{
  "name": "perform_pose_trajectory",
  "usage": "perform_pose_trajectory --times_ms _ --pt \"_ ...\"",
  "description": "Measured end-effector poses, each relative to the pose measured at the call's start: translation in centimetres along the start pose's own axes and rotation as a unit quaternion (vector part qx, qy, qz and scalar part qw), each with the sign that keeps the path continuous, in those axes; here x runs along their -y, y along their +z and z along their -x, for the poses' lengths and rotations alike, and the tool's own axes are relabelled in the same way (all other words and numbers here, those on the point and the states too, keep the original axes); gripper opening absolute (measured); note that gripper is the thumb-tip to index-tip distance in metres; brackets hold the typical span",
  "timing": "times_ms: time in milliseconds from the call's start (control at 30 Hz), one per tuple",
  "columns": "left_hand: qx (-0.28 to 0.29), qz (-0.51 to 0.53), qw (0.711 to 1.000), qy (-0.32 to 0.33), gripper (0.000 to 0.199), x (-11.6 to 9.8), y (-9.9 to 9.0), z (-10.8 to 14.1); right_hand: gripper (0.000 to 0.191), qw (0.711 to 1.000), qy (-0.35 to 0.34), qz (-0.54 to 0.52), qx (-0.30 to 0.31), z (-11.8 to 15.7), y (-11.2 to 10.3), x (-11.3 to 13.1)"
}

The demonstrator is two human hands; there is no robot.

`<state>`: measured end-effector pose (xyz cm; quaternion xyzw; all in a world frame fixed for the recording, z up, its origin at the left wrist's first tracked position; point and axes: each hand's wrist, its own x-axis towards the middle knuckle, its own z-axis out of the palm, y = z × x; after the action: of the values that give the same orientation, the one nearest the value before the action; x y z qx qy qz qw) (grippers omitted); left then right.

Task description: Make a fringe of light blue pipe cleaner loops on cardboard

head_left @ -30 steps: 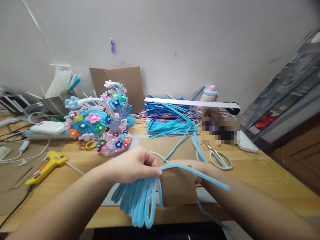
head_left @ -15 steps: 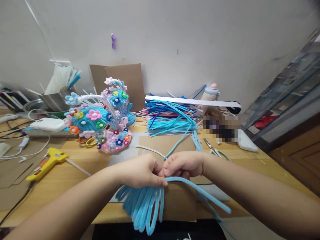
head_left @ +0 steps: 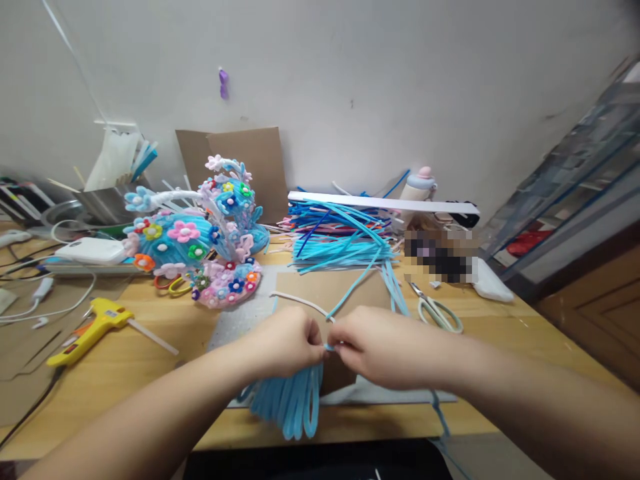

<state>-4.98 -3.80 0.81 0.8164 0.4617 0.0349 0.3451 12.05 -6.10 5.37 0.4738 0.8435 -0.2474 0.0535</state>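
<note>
A row of looped light-blue pipe cleaners hangs beneath my left hand, whose fingers are closed on its upper end. Close against it, my right hand pinches a short blue pipe cleaner end that shows between the two hands. Most of what the right fingers grip is hidden behind the hand. Just beyond my hands, a white pipe cleaner and a single blue strand lie on a cardboard sheet.
A yellow glue gun lies at left, near flower-covered pipe-cleaner pieces. A pile of blue pipe cleaners sits at the back. Scissors rest at right, and a bottle stands by the wall.
My right hand has turned over, palm down, beside the left. The long blue strand that stretched out to the right no longer shows there. The looped bundle has risen slightly.
</note>
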Motion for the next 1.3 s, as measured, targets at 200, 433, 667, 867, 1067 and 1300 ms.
perform_pose_trajectory --times_ms 200,433,667,867,1067,1300 --pt "-0.069 0.101 0.992 -0.032 0.028 0.8 0.4 -0.7 0.039 0.995 0.03 0.011 -0.098 1.6 3.7 -0.2" --pt "-0.051 0.225 0.972 -0.045 0.033 1.6 0.0 -0.7 0.051 0.97 -0.034 -0.153 -0.188 0.5 7.2 -2.1" --pt "-0.029 0.294 0.954 -0.053 0.037 2.6 -0.6 -0.7 0.058 0.972 -0.04 -0.029 -0.228 -0.2 7.9 -2.5" --pt "-0.05 0.337 0.938 -0.063 0.035 2.1 -0.4 -0.5 0.054 0.964 -0.061 -0.01 -0.257 -0.1 8.2 -2.5" --pt "-0.122 0.355 0.924 -0.069 0.032 2.3 -1.7 -0.1 0.023 0.909 -0.052 -0.269 -0.314 0.7 8.1 -2.1" --pt "-0.126 0.399 0.907 -0.046 0.031 2.4 -3.8 1.4 0.025 0.862 0.016 -0.457 -0.216 0.7 8.1 -1.8"
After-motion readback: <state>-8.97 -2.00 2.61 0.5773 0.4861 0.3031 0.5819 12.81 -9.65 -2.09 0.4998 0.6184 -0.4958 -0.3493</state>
